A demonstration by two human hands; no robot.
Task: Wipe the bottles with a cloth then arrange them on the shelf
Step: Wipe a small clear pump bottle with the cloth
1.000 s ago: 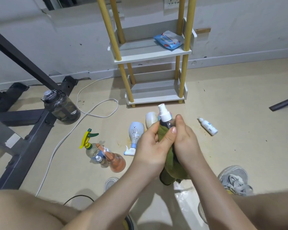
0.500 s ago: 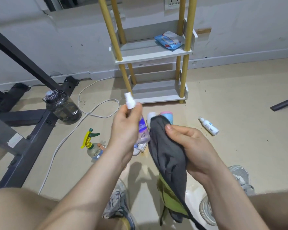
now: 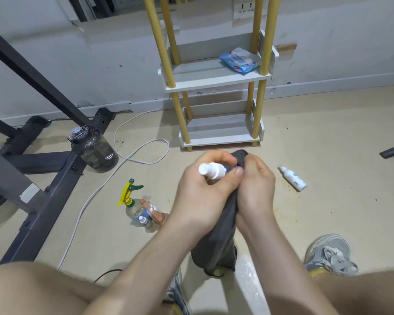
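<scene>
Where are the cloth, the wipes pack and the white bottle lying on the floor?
cloth point(image 3: 214, 246), head view, hanging part
wipes pack point(image 3: 239, 61), head view, blue front
white bottle point(image 3: 293, 179), head view, labelled body

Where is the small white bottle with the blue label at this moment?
In the head view, the small white bottle lies on the floor, right of the right hand, in front of the shelf.
</scene>
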